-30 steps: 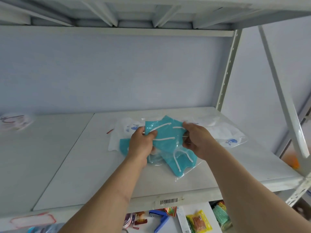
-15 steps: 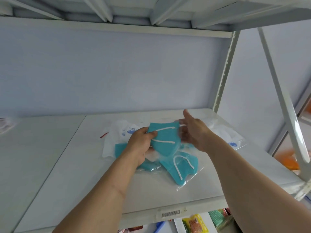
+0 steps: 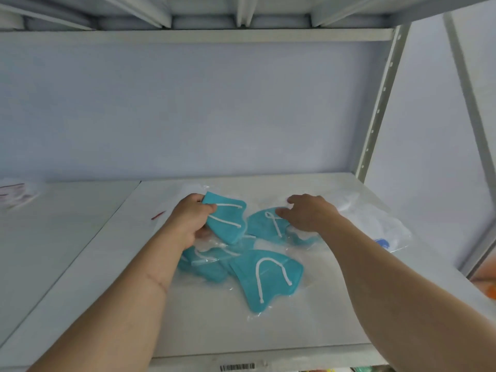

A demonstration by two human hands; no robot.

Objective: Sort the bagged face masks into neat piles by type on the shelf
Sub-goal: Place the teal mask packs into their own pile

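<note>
- Teal mask (image 3: 268,222) lies on the shelf (image 3: 80,264) right under the right hand (image 3: 308,213), long axis across; that grip is spread, fingertips touching it
- Left hand (image 3: 192,218) pinches another teal bagged mask (image 3: 228,220)
- Count: four teal masks visible, white bagged masks (image 3: 375,224) to the right, number unclear

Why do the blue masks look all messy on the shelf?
The teal bagged masks lie overlapping at different angles, not in a neat pile. The left hand grips one; the right hand rests on another. White bagged masks sprawl behind, and a small red scrap lies loose.
</note>
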